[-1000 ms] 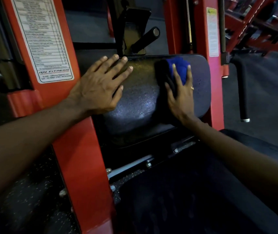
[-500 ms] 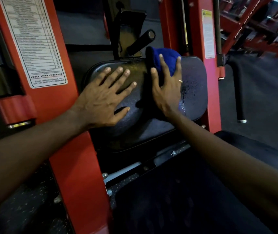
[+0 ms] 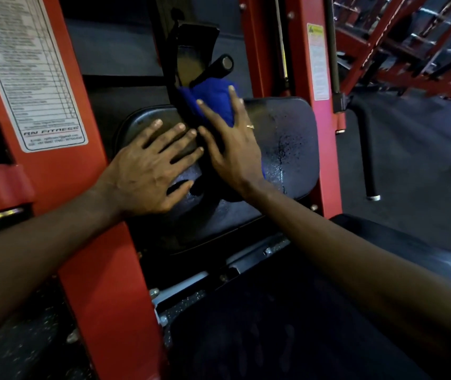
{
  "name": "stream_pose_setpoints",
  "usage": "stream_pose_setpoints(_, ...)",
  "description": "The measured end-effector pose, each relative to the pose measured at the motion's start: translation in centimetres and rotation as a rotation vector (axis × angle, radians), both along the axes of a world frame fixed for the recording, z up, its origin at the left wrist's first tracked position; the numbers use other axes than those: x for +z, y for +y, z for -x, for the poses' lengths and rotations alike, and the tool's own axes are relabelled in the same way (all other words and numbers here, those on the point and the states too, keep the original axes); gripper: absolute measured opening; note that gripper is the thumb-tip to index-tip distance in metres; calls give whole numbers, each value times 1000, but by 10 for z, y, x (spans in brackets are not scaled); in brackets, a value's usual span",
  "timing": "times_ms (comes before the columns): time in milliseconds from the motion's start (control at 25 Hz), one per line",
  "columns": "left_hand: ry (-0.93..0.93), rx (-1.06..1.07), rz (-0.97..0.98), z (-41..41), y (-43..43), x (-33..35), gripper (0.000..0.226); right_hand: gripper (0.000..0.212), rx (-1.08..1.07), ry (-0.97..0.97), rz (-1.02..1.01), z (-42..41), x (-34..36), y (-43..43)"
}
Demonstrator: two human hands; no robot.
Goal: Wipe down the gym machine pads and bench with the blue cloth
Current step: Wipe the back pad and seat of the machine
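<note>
Presses blue cloth [image 3: 213, 101] flat on pad [image 3: 287, 138] at frame centre with right hand [image 3: 232, 152], fingers spread, for wiping contact; steadies pad with left hand [image 3: 147, 171], splayed, gripping nothing.

Blue cloth [image 3: 213, 101], black speckled pad [image 3: 287, 138], red frame [image 3: 103, 270].

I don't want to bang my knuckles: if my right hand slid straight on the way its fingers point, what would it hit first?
Probably the black handle just above the pad. Your right hand presses the blue cloth at the pad's top edge, fingers pointing up at it, though depth is unclear.
</note>
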State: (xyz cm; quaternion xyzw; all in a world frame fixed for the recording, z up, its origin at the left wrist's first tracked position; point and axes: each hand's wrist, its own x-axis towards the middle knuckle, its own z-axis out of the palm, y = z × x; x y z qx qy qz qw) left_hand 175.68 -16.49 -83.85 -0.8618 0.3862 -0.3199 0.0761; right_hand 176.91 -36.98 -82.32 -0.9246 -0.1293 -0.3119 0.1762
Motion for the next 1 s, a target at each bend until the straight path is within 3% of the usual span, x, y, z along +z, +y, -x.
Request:
stream_pose_setpoints(80,-5,0,5,0,1,1,64,49,82,-26,137,-1,-5,-28)
stream_pose_setpoints(280,77,65,-5,5,-10,5,69,48,-295,80,-294,3,-13,-69)
stream_pose_setpoints(480,99,44,-68,-4,-31,12,68,58,-62,156,-83,63,-58,-65)
stream_pose_setpoints(560,49,76,-103,-5,-34,5,68,57,-49,141,-122,60,-62,-80)
stream_pose_setpoints(800,24,93,-107,-7,-35,2,68,49,-646,94,-613,-33,-12,-90)
stream_pose_setpoints(880,31,97,-101,-5,-37,1,68,49,-523,69,-466,-15,-20,-83)
stream_pose_setpoints(1000,44,95,-96,-4,-37,5,68,55,-141,102,-202,38,-52,-75)
